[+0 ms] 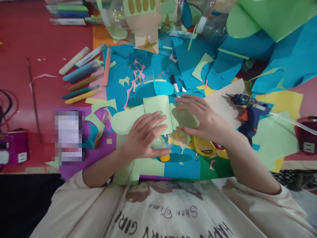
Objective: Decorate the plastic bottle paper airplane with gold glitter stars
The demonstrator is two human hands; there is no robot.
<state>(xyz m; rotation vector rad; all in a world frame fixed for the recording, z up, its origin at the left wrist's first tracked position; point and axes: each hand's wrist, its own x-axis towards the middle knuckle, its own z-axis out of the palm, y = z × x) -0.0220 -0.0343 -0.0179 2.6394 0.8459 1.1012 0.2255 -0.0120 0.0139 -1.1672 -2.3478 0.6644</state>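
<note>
In front of me lies a clear plastic bottle (pixel 158 142) with a yellow cap (pixel 164 157) toward my body. Pale green paper (pixel 155 105) wraps its middle, and a rounded pale green wing shape (pixel 126 120) sticks out to the left. Another green wing (pixel 184 117) spreads on the right, partly behind my fingers. Blue paper tail pieces (pixel 155 86) stand at the bottle's far end. My left hand (pixel 146 135) rests on the wrapped paper, fingers extended and apart. Over the right wing is my right hand (pixel 198 115), its fingers spread with nothing visible between them.
A blue glue gun (pixel 252 115) lies to the right, near yellow-handled scissors (pixel 204 147). Several markers (pixel 84 74) and a phone (pixel 69 135) are at left. Paper scraps (pixel 136 77) litter the blue sheets. Other clear bottles (pixel 213 29) stand at the back.
</note>
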